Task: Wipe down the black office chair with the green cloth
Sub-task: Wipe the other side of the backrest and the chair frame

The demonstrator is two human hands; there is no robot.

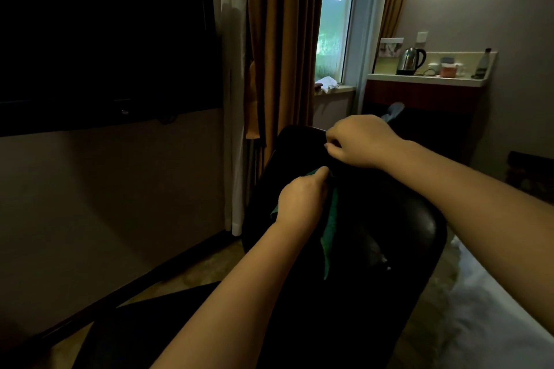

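With our left hand (302, 201) we clutch the dark green cloth (329, 231), grip curled tight, against the glossy black padded office chair (413, 228) for wiping, while our right hand (361, 141) curls at its top edge, likely steadying it, though what that grip pinches we cannot tell.

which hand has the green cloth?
The left hand, lower in view, grips the cloth; the right hand, higher up, pinches only the chair at its top edge.
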